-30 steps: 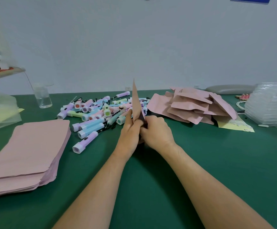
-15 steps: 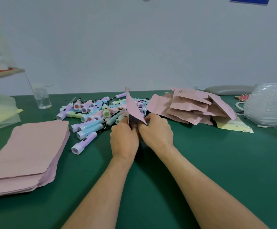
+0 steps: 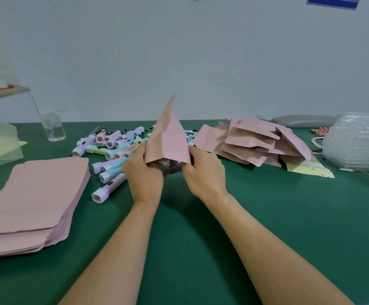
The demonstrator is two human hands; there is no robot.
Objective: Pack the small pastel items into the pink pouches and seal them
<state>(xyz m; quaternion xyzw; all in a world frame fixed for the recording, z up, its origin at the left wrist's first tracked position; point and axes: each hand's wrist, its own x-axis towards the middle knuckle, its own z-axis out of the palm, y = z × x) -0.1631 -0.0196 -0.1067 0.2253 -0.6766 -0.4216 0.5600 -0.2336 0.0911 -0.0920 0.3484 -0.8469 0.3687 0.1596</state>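
Both of the person's arms reach out over the middle of the green bench (image 3: 289,216), and between them a pink pouch (image 3: 168,139) is lifted off the surface, its far corner pointing up and its lower end toward the hands. The left grip (image 3: 144,172) has its fingers curled round the pouch's left lower edge; the right grip (image 3: 205,170) pinches the right lower corner. Something clear and shiny shows at the pouch's lower end between the hands, too blurred to make out. Just behind the pouch, toward the far edge, lies a loose pile of pastel items (image 3: 113,146) in lilac, blue, green and pink, spilling toward the left hand. A flat stack of empty pouches (image 3: 36,190) sits by the left edge, and a jumbled heap of pouches (image 3: 254,137) lies toward the far right, partly over a yellow sheet (image 3: 307,168). A clear beaker (image 3: 52,126) stands near the far left corner, and stacked clear trays (image 3: 355,144) sit at the right edge
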